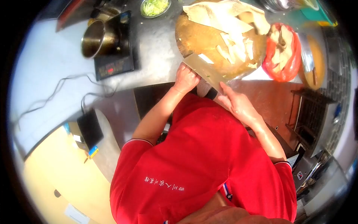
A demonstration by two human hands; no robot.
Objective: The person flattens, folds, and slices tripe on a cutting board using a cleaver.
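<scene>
My right hand [238, 104] holds a broad-bladed cleaver [207, 72] at its handle end, index finger stretched toward the blade; the handle is mostly hidden. My left hand [186, 79] is closed, its curled fingers at the blade's far end. Whether they grip the blade or something under it is hidden. The cleaver lies aslant over the near edge of a round wooden chopping board [197, 39]. On the board are pale cut strips [235, 50] and, behind them, a large pale, skin-like sheet [220, 15] with folded parts.
Right of the board sit a red plastic bag [291, 67] of pale pieces and a second knife [307, 56] on an oval board [317, 63]. To the left, a metal pot [93, 39] stands by a black electric cooker [112, 65]. A bowl of green shreds [154, 7] is behind.
</scene>
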